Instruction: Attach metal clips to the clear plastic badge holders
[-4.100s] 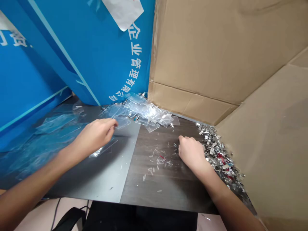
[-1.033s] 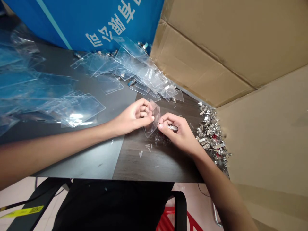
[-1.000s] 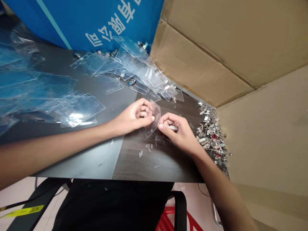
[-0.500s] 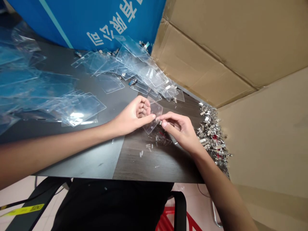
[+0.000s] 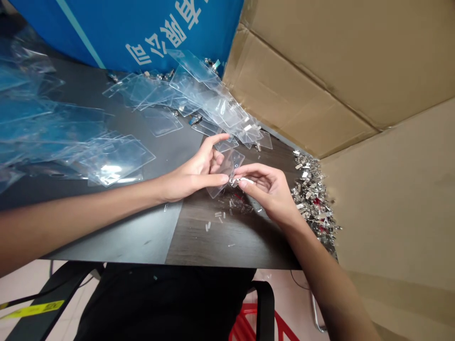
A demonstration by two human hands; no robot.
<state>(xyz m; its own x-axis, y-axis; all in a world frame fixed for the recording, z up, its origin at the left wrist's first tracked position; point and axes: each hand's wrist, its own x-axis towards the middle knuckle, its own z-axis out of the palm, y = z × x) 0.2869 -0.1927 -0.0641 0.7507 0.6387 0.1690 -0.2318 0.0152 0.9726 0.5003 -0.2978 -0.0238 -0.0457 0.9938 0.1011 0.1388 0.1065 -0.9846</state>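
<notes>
Between my hands is a clear plastic badge holder [image 5: 221, 185], tilted above the dark wood-patterned part of the table. My left hand [image 5: 204, 168] holds it with the thumb laid along its front; the index finger is raised and stretched out. My right hand [image 5: 265, 187] pinches a small metal badge clip [image 5: 239, 181] between thumb and index finger, right at the holder's edge beside my left thumb tip. Whether the clip runs through the holder's slot cannot be made out. Small clear plastic slips [image 5: 218, 215] lie scattered on the table below.
Clear badge holders [image 5: 121, 158] are heaped at the left; others with clips attached [image 5: 213, 104] lie at the back. Loose metal clips [image 5: 313, 194] form a pile along the right side. A cardboard box [image 5: 284, 85] and a blue printed panel [image 5: 117, 28] stand behind the table.
My left index finger has uncurled and lifted away. The badge holder has turned a little, and the clip in my right fingers now meets its edge near my left thumb.
</notes>
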